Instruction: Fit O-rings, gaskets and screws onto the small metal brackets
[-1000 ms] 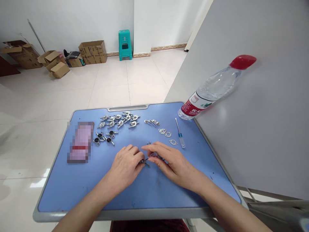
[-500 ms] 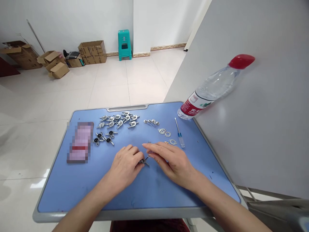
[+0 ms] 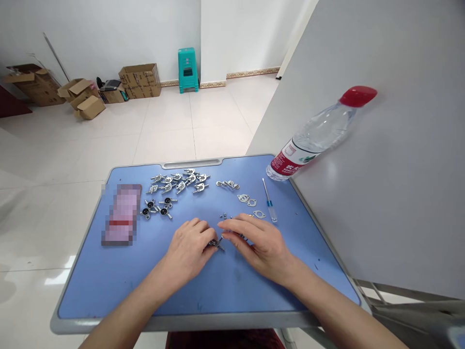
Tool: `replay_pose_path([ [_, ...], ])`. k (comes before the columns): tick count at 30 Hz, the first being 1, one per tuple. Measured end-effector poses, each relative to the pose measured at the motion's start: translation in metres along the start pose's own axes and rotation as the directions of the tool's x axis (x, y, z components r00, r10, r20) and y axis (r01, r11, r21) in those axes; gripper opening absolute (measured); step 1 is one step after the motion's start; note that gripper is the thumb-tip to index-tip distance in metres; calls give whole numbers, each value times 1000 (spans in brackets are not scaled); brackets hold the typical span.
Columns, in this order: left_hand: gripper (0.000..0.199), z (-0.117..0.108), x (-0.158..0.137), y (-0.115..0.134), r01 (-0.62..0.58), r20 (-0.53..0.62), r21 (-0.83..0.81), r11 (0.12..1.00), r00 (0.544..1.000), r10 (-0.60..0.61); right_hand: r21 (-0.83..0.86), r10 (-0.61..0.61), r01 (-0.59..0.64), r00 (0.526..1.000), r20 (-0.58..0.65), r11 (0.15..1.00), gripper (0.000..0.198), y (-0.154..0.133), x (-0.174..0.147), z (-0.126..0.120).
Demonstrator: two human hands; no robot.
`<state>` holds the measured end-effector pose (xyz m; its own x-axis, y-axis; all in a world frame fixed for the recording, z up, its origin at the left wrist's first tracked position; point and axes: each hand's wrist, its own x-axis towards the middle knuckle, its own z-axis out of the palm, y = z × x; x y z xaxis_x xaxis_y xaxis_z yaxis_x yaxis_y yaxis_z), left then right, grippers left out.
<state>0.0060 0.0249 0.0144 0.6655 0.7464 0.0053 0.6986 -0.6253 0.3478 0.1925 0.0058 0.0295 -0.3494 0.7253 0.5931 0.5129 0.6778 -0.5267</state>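
Note:
My left hand [image 3: 192, 245] is closed around a small metal fitting with thin tube stubs [image 3: 220, 245], which pokes out between thumb and index finger just above the blue tabletop. Right beside it, my right hand [image 3: 256, 240] has its thumb and fingertips brought together at the fitting's side. Whatever lies between those fingertips is too small and covered to make out. Tiny screws [image 3: 224, 215] lie beyond the right fingertips, partly hidden by that hand. Flat metal gasket plates [image 3: 243, 198] and a screwdriver with a clear blue handle [image 3: 271, 211] rest farther right.
Several silvery metal fittings [image 3: 180, 186] lie at the back, with several black-centred ones [image 3: 163, 211] nearer the left. A row of small metal pieces [image 3: 228, 184] sits right of them. A pixelated phone-shaped object [image 3: 123, 208] lies left; a water bottle [image 3: 290, 160] stands at the back right corner.
My right hand has shifted slightly, uncovering more of the tiny screws beyond it. My left hand keeps its hold on the fitting. The view has tipped very slightly.

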Motion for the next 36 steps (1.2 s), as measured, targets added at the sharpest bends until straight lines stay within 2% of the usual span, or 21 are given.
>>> replay_pose_path([
  [6, 6, 1, 1, -1, -1, 8, -38, 999, 1000, 1, 45, -48, 44, 996, 75, 998, 28, -3, 3, -4],
  [11, 8, 1, 0, -1, -3, 6, 8, 1000, 1000, 3, -48, 33, -34, 999, -6, 998, 14, -3, 1, 1],
  [13, 9, 1, 0, 0, -1, 8, 8, 1000, 1000, 1, -84, 50, -53, 998, -32, 995, 14, -3, -1, 4],
  [17, 11, 0, 1, 0, 15, -3, 5, 1000, 1000, -15, -66, 18, -21, 999, -43, 998, 16, -5, -3, 8],
  [22, 8, 0, 0, -2, 10, -2, -15, 1000, 1000, -10, 6, 73, -73, 996, -54, 997, 8, -1, -1, 4],
  [27, 5, 1, 2, -3, 17, -5, -59, 998, 1000, -17, 14, -51, 51, 999, -10, 999, 30, 3, 0, 4],
  [31, 5, 0, 4, -4, 9, -25, -77, 997, 1000, -11, 53, -14, 10, 997, 74, 999, 40, 4, 2, -1],
  [36, 6, 0, 5, -6, 15, -52, -107, 994, 998, -21, 107, 13, -25, 994, 107, 994, 44, 8, 4, -5],
])
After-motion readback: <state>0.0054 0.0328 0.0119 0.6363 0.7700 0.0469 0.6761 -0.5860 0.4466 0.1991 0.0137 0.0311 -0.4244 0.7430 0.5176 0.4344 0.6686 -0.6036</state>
